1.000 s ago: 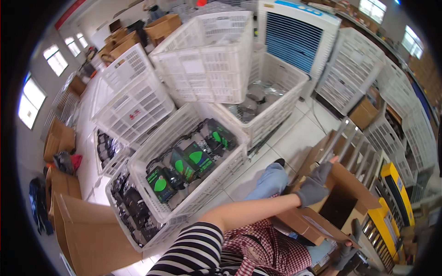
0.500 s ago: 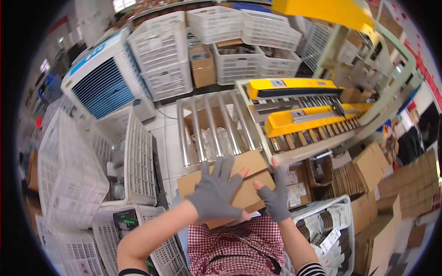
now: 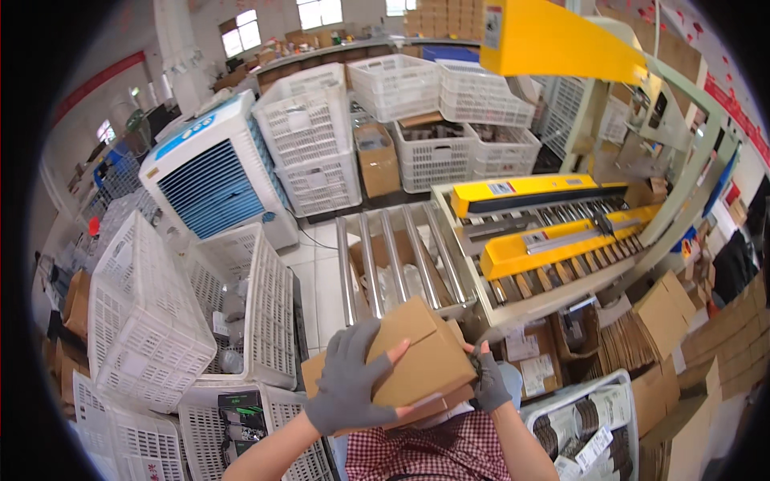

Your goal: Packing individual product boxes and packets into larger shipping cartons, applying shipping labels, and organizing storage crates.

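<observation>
A brown cardboard box is tilted in front of my checked apron, with a flap sticking out on its left side. My left hand, in a grey fingerless glove, grips the left side of the box, its bare thumb and fingertips lying on the cardboard. Gloved the same way, my right hand holds the right edge, fingers bent against it; part of its grip is hidden behind the box. Just beyond the box lie the metal rollers of a conveyor.
A yellow-railed sealing machine stands ahead right. White plastic crates are stacked ahead, and more crates crowd my left near an air cooler. At right are a bin of packaged goods and flattened cartons.
The box has been tipped up, and its side now shows. My left hand has shifted to its left side, my right hand down its right edge. The view has tilted upward.
</observation>
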Demonstrator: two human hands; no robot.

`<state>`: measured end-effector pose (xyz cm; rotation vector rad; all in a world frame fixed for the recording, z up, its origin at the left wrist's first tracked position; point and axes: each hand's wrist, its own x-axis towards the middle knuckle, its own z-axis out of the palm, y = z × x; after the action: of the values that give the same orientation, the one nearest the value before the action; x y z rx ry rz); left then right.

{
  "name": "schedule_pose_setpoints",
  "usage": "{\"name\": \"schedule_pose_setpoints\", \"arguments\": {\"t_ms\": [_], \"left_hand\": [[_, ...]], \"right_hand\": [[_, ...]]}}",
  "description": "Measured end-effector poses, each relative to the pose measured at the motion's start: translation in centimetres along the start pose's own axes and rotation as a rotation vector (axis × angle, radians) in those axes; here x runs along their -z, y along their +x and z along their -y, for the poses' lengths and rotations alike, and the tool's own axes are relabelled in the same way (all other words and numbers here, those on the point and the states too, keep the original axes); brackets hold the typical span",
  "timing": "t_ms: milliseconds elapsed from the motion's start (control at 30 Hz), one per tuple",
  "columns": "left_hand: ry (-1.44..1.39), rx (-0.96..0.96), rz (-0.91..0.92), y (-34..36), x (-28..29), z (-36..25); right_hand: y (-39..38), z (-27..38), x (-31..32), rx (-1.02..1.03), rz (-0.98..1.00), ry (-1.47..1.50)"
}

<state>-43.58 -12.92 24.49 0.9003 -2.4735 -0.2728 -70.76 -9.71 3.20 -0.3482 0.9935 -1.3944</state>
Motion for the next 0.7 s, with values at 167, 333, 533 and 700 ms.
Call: {"name": "schedule_pose_setpoints", "arguments": {"t_ms": [167,333,533,700], "left_hand": [[-0.126,0.173,-0.145,-3.1,1.5,1.0],[-0.216,0.251,-0.298,-4.1,-0.1,4.8],[-0.158,0.387,-0.303,-0.7,-8.9,14.2],[-0.095,0.88,-0.176,-1.4,-17.8,16.8]], "right_hand": [[0.4,5.1,-5.6,-0.025,0.16,0.119],[1.2,13.3,-12.9,0.187,0.154,-0.126],[5.1,14.9,-25.7,1.172,0.065,-1.115],[7.1,5.7,-32.2,1.184,0.077,-1.909]]}}
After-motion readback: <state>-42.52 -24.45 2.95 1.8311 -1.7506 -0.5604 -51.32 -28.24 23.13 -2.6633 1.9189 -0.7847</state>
